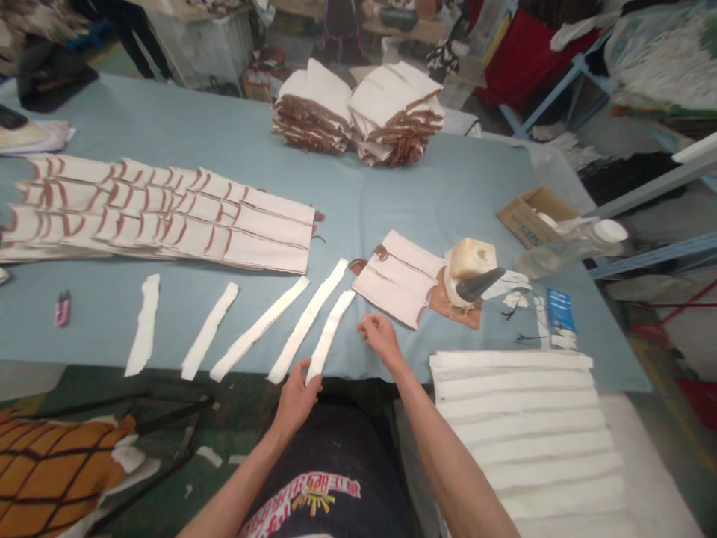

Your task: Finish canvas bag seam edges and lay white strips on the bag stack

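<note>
At the front edge of the blue table, my left hand pinches the lower end of a short white strip. My right hand hovers just right of that strip's upper end, fingers curled together; nothing shows between them. Several other white strips, such as one slanted strip and a wide one, lie spaced out to the left. A pale pink panel with brown edging lies beyond my right hand, beside a yellowish container with a dark nozzle.
Overlapping pale panels spread across the left. Two stacks stand at the back. A cardboard box and clear bottle are at right, above layered white strips. Pink snips lie far left.
</note>
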The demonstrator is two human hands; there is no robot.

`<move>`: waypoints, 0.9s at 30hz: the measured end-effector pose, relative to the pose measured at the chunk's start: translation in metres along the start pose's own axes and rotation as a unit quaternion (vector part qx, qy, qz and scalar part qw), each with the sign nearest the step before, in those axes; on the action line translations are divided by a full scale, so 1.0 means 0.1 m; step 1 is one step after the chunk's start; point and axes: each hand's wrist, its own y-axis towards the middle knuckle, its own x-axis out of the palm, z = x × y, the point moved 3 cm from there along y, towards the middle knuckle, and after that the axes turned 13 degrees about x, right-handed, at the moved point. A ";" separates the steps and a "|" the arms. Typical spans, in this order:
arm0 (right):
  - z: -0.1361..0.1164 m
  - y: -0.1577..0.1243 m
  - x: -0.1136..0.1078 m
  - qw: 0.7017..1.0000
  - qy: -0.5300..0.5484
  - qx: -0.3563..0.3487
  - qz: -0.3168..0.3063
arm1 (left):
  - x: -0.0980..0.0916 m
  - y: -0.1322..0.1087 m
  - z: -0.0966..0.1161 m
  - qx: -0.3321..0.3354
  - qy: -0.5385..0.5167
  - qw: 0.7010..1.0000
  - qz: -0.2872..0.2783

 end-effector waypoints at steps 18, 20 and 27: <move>0.85 -0.60 -0.05 0.998 -0.038 0.008 0.053 | -0.50 -0.88 -0.84 0.022 0.092 0.993 0.068; 0.84 -0.66 -0.06 0.996 -0.053 0.002 0.067 | -0.69 -1.03 -1.02 0.003 0.098 0.994 0.053; 0.75 -0.84 -0.04 0.988 -0.090 0.010 0.127 | -1.48 -1.30 -1.66 -0.031 0.121 0.990 0.059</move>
